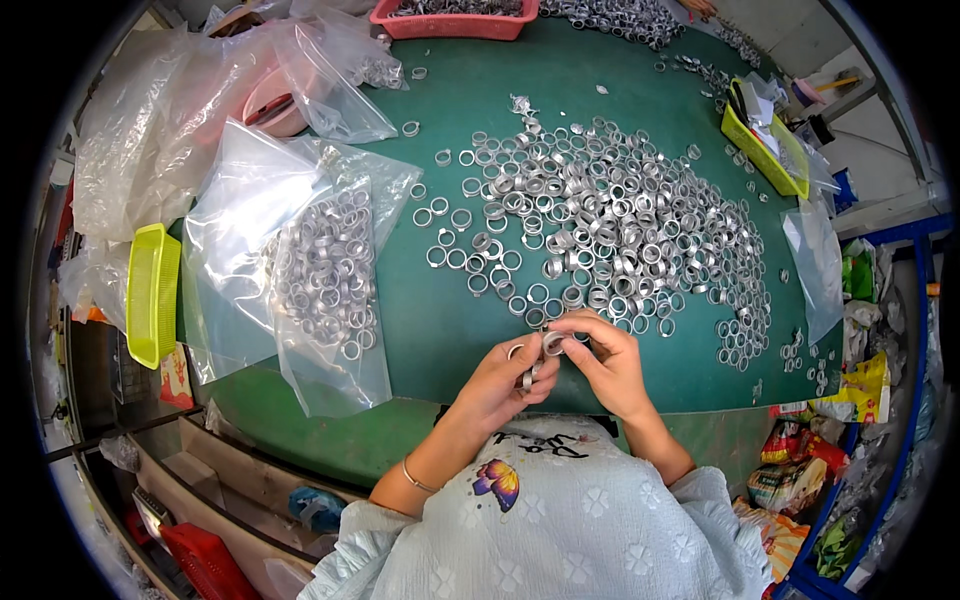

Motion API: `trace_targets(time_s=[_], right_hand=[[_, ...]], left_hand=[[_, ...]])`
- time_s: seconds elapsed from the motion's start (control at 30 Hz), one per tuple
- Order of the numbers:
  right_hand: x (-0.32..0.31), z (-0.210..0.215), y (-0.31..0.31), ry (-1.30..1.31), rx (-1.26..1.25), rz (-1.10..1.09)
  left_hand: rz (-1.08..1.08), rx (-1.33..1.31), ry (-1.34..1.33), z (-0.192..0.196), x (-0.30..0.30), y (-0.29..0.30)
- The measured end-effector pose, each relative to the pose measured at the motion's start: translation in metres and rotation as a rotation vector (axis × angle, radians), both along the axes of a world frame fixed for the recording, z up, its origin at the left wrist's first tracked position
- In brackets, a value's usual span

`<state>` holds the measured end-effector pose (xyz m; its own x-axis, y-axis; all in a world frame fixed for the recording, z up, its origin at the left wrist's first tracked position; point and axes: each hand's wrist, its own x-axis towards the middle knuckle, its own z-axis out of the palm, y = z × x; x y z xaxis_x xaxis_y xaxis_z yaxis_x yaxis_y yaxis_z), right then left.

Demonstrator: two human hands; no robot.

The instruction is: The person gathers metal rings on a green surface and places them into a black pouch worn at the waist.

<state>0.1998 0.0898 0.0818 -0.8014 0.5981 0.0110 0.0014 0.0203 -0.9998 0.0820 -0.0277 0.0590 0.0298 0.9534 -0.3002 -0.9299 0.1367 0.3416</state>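
Close to the table's near edge, my left hand (508, 378) is closed around a few silver metal rings (527, 380). My right hand (607, 362) pinches another metal ring (553, 343) between thumb and fingers, right beside the left fingertips. Just beyond both hands spreads a large heap of similar metal rings (640, 215), with some lying singly at its left side. To the left, a clear plastic bag (235, 290) lies on the table with many rings in and at its mouth.
The green table (430, 90) bears a red tray (455, 27) of small metal parts at the back. A yellow-green basket (152, 295) sits at the left edge, another basket (765, 150) at the right. A pink bowl (280, 103) stands among plastic bags. Snack packets (790, 470) fill a blue rack.
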Motion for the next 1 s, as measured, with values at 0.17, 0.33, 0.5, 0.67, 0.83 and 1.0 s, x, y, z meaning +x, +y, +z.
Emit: trace_targets(time_s=[0.17,0.33,0.5,0.67,0.83,1.0], right_hand=[[-0.001,0.005,0.0,0.097,0.271,-0.081],[0.001,0.008,-0.001,0.068,0.439,-0.076],[0.005,0.001,0.001,0.105,0.33,-0.157],[0.008,0.003,0.005,0.078,0.353,-0.068],[0.008,-0.006,0.013,-0.075,0.314,-0.112],[-0.018,-0.022,0.045,-0.284,0.874,-0.237]], left_hand=[[0.092,-0.049,0.175,0.016,0.003,0.001],[0.087,-0.046,0.284,0.012,0.0,-0.001],[0.062,0.091,-0.039,0.01,-0.003,-0.002],[0.017,0.094,-0.139,0.005,-0.002,-0.001],[-0.025,0.187,-0.168,-0.012,0.0,-0.005],[-0.025,0.145,0.017,-0.001,-0.002,-0.008]])
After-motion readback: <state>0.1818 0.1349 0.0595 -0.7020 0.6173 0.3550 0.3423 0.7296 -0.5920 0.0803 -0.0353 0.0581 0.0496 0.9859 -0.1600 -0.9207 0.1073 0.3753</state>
